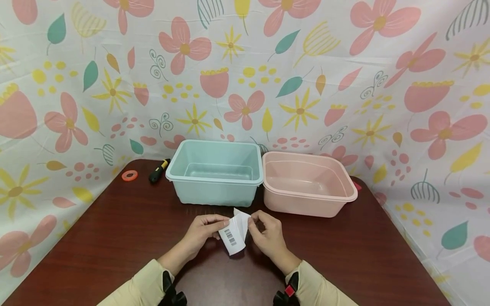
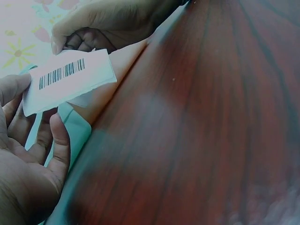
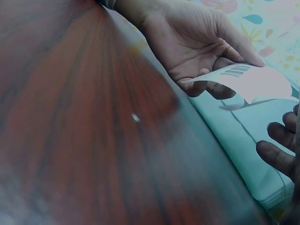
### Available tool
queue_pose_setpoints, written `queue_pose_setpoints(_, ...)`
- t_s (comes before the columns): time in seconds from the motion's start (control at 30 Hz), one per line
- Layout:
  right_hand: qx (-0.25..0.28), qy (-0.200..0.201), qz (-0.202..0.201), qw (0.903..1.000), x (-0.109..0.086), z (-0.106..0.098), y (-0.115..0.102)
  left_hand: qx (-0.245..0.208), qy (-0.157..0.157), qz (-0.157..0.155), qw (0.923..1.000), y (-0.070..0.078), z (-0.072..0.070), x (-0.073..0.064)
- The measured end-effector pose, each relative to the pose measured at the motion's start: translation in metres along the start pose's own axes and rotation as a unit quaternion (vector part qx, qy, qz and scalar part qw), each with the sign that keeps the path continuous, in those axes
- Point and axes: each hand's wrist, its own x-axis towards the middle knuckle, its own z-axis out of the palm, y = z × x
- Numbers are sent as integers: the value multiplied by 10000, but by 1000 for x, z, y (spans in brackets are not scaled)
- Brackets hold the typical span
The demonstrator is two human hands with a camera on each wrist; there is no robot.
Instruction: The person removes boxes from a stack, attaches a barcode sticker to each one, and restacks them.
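Over the middle of the table, my left hand (image 1: 199, 233) pinches the left side of a white paper label (image 1: 231, 238) between thumb and fingers. A black barcode faces up on it. My right hand (image 1: 269, 238) pinches a second, upturned white flap at the label's right edge. Whether the flap is a fold or a separate layer, I cannot tell. In the left wrist view, the left thumb lies over one end of the label (image 2: 70, 80). The right wrist view shows the label (image 3: 269, 84) curving between the hands, partly hiding the left fingertips.
Behind the hands stand a light blue bin (image 1: 214, 191) and, to its right, a pink bin (image 1: 302, 206). At the back left lie an orange ring-shaped roll (image 1: 124, 176) and a black-and-yellow handled tool (image 1: 156, 175). A floral cloth (image 1: 245, 106) hangs behind the dark wooden table (image 1: 115, 229).
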Motion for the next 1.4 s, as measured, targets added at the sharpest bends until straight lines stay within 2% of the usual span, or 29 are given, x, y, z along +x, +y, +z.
queue_pose_setpoints(0.3, -5, 229, 86, 9997, 16, -7, -30, -45, 75, -42, 10000, 2, 0, 0)
queue_pose_setpoints(0.5, -67, 270, 161, 9995, 15, -10, -29, -114, 165, -154, 9997, 2, 1, 0)
queue_pose_setpoints(0.67, -68, 343, 345, 9988, 16, -12, -26, -209, 239, -126, 9994, 2, 1, 1)
queue_pose_setpoints(1.4, 346, 735, 632, 9947, 17, -17, -23, -532, 322, -73, 9980, 6, -2, -3)
